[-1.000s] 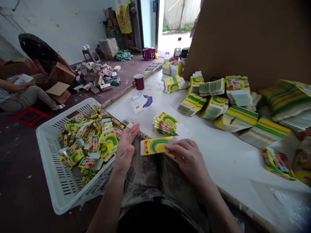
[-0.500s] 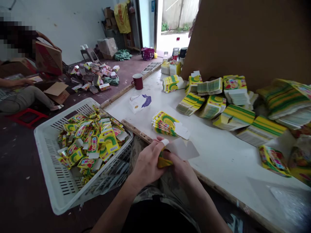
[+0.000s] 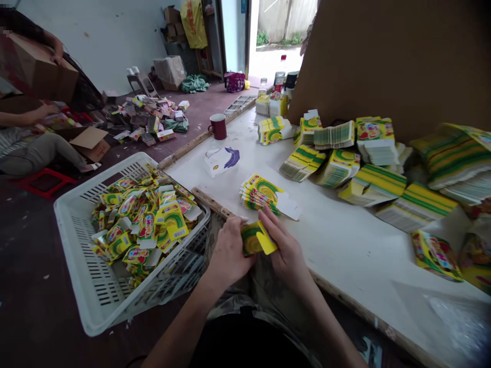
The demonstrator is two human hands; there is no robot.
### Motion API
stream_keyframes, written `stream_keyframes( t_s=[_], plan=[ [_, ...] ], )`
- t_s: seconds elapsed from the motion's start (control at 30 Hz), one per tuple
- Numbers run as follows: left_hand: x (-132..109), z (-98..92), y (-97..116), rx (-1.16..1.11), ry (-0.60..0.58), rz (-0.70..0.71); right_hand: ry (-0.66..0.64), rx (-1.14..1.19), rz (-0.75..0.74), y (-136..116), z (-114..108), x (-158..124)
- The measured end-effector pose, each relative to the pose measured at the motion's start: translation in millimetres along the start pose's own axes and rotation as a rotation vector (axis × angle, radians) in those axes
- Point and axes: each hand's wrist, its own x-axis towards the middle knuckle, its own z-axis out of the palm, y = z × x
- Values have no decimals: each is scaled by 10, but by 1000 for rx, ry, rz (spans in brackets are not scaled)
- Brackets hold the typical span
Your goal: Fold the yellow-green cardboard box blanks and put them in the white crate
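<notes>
A small yellow-green carton [image 3: 252,239] is held over my lap at the table's edge. Wrapped round its left side is my left hand [image 3: 229,250]. My right hand [image 3: 283,246] has its fingers stretched out against the carton's yellow flap on the right; its thumb is hard to see. Just beyond my hands, a fanned stack of flat cartons [image 3: 263,193] lies on the white table [image 3: 337,245]. To the left stands a white plastic crate [image 3: 71,255] holding several small yellow cartons [image 3: 148,227].
Bundles of flat cartons [image 3: 370,185] line the table's far side below a brown board [image 3: 391,66]. A maroon mug [image 3: 218,127] and a white box [image 3: 220,161] stand farther left. On the left, people handle a large cardboard box [image 3: 42,66] near a floor pile [image 3: 149,117].
The carton's white flap no longer sticks out to the right; a yellow flap shows instead. My right fingers have lifted and straightened. The large cardboard box at the left has moved left and up.
</notes>
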Motion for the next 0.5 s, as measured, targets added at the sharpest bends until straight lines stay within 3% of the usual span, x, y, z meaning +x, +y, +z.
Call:
stream_keyframes(
  t_s=[0.13,0.23,0.33,0.43,0.5],
  plan=[
    [14,-258,-1,-6,-39,-58,-199,-57,-52,59,-75,-24],
    [49,-402,11,24,-82,-16,-258,-63,-52,44,-170,-14],
    [60,-429,60,32,-137,8,-300,-31,-75,-20,-232,0],
    [50,-384,98,22,-101,-11,-209,3,-34,-78,-179,5],
    [69,-379,54,-116,-71,-67,-106,65,-18,-60,-114,45]
  ],
)
